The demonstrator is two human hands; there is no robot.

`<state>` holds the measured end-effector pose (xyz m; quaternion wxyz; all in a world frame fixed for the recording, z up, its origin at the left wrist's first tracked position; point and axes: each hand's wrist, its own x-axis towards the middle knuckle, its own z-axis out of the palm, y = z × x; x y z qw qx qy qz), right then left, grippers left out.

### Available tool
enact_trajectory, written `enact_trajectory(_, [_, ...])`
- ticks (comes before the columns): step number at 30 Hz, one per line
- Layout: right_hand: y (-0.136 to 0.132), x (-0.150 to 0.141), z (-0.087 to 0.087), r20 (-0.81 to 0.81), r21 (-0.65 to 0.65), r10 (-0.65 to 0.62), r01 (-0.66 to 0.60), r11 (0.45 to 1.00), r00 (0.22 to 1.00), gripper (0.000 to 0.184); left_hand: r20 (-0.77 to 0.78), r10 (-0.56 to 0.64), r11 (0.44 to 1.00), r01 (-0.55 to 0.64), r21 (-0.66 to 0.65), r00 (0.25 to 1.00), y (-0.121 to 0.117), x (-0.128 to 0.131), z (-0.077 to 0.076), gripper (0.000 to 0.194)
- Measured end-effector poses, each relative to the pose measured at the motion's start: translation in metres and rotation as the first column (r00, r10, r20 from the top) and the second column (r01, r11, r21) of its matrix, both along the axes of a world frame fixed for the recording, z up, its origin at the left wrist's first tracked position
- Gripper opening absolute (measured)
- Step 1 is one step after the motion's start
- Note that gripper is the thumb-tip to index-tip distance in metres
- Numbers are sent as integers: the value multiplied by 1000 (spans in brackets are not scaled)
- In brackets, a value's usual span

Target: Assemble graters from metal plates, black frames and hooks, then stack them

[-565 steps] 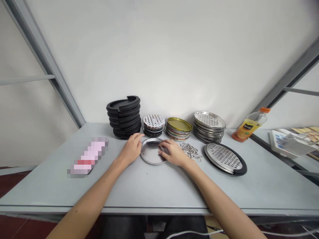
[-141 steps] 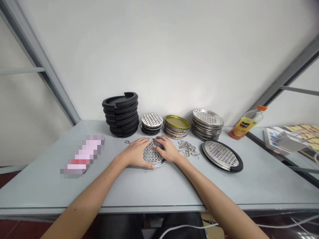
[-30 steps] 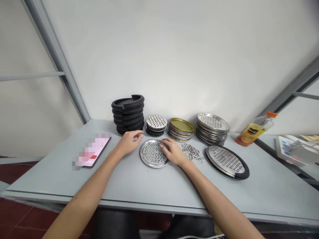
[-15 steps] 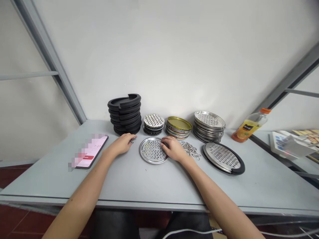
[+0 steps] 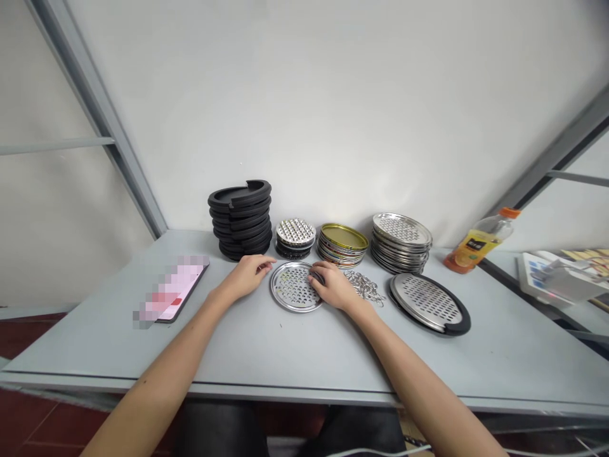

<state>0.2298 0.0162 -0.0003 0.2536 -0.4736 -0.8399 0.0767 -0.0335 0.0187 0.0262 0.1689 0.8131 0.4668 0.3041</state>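
Observation:
A round metal grater plate [image 5: 295, 289] with raised holes lies flat in front of me. My right hand [image 5: 330, 284] grips its right edge, thumb on top and fingers bent around the rim. My left hand [image 5: 248, 275] is just off the plate's left rim, fingers curled towards the thumb; what lies between the fingertips is too small to make out. Next to my right hand a heap of small metal loops [image 5: 366, 289] is spread on the table. Further right, an oval-looking slotted grater plate [image 5: 428, 301] sits in a black rim [image 5: 459, 325].
Along the wall stand stacks of black rings [image 5: 242, 222], small grater discs [image 5: 295, 233], gold-topped lids [image 5: 343, 237] and larger grater plates [image 5: 401, 231]. A phone [image 5: 178, 295] lies at left on the grey table [image 5: 285, 355]. A juice bottle [image 5: 480, 244] leans at right.
My left hand has moved right, towards the grater plate's left rim; a small metal piece seen at its fingertips before is now hard to see. My right hand stays on the plate.

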Motion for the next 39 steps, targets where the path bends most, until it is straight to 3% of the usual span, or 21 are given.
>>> enact_trajectory(4, [-1,0,1,-2,-2,8,-8,1000,1000,30,-20,-51,997,52,52,999,-2,6,-2,30])
enact_trajectory(10, [-1,-1,1,-15,-9,5,-5,1000,1000,28,-138,54,992,-37,125,989,0,4,-8,30])
enact_trajectory(12, [-1,-1,1,-16,-4,4,-4,1000,1000,27,-132,31,993,-15,118,991,-3,6,-7,32])
enact_trajectory(17, [-1,-1,0,-21,-2,1,-1,1000,1000,27,-209,-127,990,135,25,970,-12,13,-9,66])
enact_trajectory(20, [0,-1,0,-28,-6,4,-4,1000,1000,27,-260,-152,988,150,-26,954,-12,13,-13,81])
enact_trajectory(24, [-1,-1,1,-47,6,19,-19,1000,999,26,-259,-154,988,149,-42,953,-10,12,-16,87])
enact_trajectory(30, [-3,0,9,-173,106,28,-9,994,984,24,-256,-168,986,162,-44,952,-12,13,-11,84])
enact_trajectory(39, [4,15,19,-371,319,-81,209,924,925,21,-266,-155,987,140,-73,951,-16,13,-9,80])
